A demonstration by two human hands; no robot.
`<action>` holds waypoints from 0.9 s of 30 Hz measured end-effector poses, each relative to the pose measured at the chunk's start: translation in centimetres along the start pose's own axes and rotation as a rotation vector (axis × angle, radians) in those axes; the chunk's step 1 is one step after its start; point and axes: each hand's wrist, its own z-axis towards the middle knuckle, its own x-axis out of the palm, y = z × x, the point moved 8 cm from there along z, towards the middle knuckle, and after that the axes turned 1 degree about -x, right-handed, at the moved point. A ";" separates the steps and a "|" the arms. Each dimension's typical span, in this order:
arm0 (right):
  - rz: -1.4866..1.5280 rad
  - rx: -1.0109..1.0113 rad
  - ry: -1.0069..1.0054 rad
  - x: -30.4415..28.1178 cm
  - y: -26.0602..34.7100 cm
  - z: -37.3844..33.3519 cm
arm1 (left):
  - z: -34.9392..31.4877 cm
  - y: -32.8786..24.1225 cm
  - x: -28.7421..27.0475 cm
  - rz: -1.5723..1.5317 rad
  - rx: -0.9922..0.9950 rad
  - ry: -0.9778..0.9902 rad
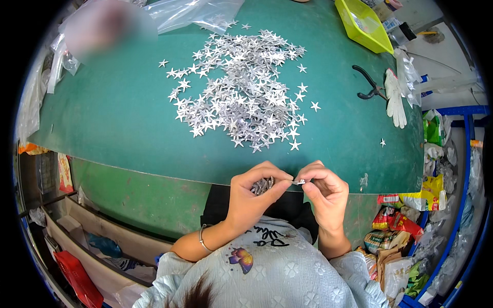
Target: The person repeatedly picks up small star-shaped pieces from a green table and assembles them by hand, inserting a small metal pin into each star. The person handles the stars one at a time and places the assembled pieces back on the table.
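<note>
Close to the table's front edge, my left hand (254, 192) is closed round a bunch of small silver star pieces (263, 186). Its thumb and forefinger pinch one silver star piece (298, 182) between the two hands. From the other side my right hand (327, 192) grips the same piece with thumb and forefinger; its exact shape is partly covered by the fingertips. Beyond my hands, a large heap of silver starfish-shaped pieces (241, 97) spreads over the green table top (128, 113). Several single stars lie loose around the heap.
Black-handled pliers (371, 84) and a white glove (395, 100) lie at the right. A yellow-green plastic basket (364, 28) stands at the far right corner. Clear plastic bags (192, 13) lie at the back. Left below the table are open drawers (97, 246); at right, a blue-framed rack (465, 169).
</note>
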 end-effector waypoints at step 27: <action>-0.031 0.194 0.023 -2.2 -2.2 -0.3 | 0.1 2.3 1.5 0.010 -0.269 0.021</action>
